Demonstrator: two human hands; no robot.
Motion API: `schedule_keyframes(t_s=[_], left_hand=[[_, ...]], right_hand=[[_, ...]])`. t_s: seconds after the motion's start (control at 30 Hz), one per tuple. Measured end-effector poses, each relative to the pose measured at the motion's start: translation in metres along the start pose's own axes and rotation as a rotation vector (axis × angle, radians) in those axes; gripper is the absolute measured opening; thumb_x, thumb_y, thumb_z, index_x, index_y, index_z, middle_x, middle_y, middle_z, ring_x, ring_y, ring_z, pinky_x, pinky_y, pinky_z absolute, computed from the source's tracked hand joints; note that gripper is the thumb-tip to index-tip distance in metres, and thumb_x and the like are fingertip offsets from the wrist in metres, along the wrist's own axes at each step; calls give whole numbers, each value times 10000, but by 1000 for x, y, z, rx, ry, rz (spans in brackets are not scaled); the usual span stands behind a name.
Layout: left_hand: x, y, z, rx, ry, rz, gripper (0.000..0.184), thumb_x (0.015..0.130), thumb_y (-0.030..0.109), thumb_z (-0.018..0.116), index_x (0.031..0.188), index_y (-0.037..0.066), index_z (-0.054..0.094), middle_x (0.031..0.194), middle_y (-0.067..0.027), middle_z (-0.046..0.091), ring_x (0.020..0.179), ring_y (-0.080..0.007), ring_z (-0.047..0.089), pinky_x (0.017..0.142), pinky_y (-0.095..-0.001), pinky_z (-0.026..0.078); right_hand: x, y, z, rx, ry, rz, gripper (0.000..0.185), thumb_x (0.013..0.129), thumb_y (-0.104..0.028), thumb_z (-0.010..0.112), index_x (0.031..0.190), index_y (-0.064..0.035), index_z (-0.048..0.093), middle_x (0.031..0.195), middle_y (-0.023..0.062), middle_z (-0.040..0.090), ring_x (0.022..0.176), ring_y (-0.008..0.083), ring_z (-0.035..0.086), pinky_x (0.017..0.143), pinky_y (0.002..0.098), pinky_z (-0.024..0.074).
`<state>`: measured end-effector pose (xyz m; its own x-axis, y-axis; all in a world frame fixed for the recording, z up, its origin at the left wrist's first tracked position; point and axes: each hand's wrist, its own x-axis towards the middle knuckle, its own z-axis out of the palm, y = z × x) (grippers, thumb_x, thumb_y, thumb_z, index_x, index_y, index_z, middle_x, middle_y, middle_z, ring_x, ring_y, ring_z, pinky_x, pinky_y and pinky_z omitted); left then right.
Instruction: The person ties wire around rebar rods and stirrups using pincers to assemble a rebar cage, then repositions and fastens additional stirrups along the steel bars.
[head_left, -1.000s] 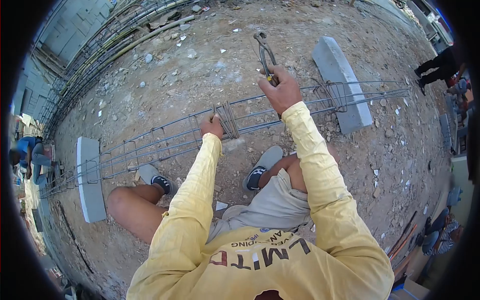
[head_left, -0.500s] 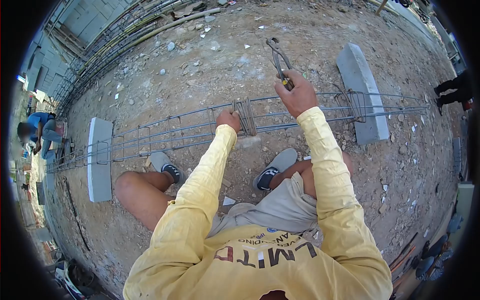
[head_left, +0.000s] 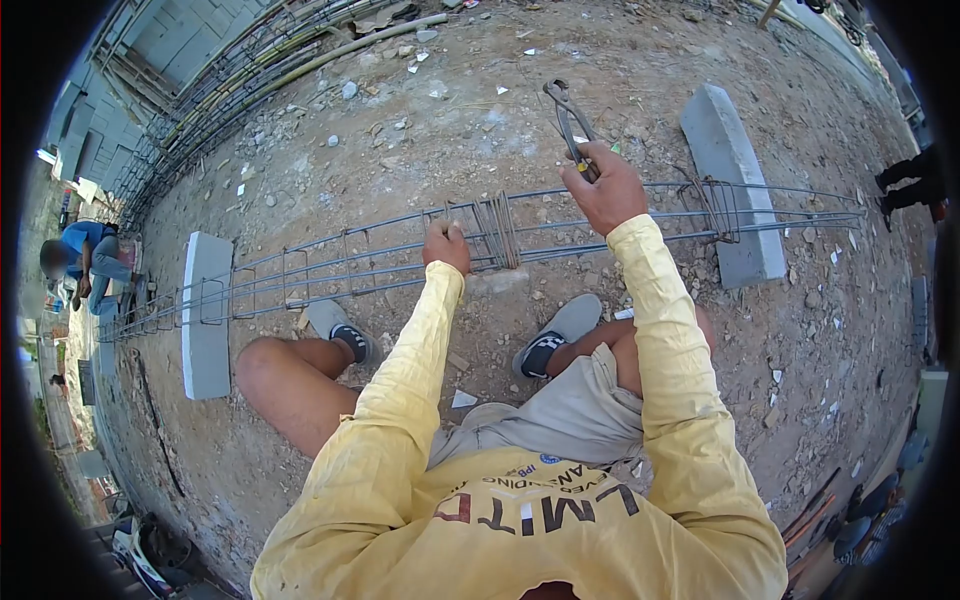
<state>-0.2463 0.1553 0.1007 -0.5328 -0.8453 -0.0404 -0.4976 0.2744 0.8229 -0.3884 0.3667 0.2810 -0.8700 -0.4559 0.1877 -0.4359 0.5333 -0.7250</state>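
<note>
A long rebar cage (head_left: 390, 267) of steel bars lies across two concrete blocks in front of me. My left hand (head_left: 446, 246) is closed at the cage, its fingers curled round what looks like a wire stirrup; the grip is partly hidden. Just right of it, a bunch of wire stirrups (head_left: 497, 232) hangs close together on the bars. Above the bars, my right hand (head_left: 608, 192) is wrapped round the handles of tying pincers (head_left: 567, 112), whose jaws point up and away from me.
A concrete block (head_left: 205, 330) supports the cage on the left, another block (head_left: 733, 170) on the right. More rebar cages (head_left: 215, 105) lie at the far left. A person in blue (head_left: 88, 255) squats near the left end. Dark-clothed legs (head_left: 910, 172) stand at far right. Rubble litters the dirt.
My left hand has shifted slightly left along the cage, away from the bunched stirrups. My right hand still holds the pincers and has hardly moved; the view has shifted a little.
</note>
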Motion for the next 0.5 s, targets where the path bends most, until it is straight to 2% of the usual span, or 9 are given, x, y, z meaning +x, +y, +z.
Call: schedule_keyframes(t_s=[0.07,0.17,0.27,0.37,0.5], left_hand=[[24,-37,10,-54,-107,-44,220,881,221,609,901,9,665,843,-206,673,792,-366,656,750,-439,497],[27,-24,4,89,-225,37,273,922,248,592,966,-15,655,733,-85,668,640,-168,638,591,-337,507],[29,-18,19,-2,-347,-124,258,874,240,619,953,8,701,820,-196,691,777,-316,676,750,-416,509],[25,-6,33,-334,-436,-427,272,865,246,628,942,-2,705,849,-178,705,792,-301,685,776,-404,514],[34,-25,68,-160,-446,-252,292,841,241,649,973,-13,706,906,-170,718,851,-293,691,811,-378,512]], right_hand=[[0,-5,0,12,-38,5,400,796,-291,684,1112,-48,657,1036,184,665,966,354,635,854,424,497],[0,-1,8,13,-35,-33,388,795,-289,682,1102,-53,658,1037,178,663,963,357,633,853,428,496],[0,2,11,-13,-19,-51,377,794,-284,680,1092,-54,657,1018,176,663,950,359,633,847,432,496],[-2,2,10,-20,-17,-55,374,795,-282,678,1088,-52,652,1004,173,662,942,359,632,843,435,495],[-4,-4,1,-22,-43,-39,378,797,-284,675,1093,-50,648,1007,176,658,946,358,630,845,435,493]])
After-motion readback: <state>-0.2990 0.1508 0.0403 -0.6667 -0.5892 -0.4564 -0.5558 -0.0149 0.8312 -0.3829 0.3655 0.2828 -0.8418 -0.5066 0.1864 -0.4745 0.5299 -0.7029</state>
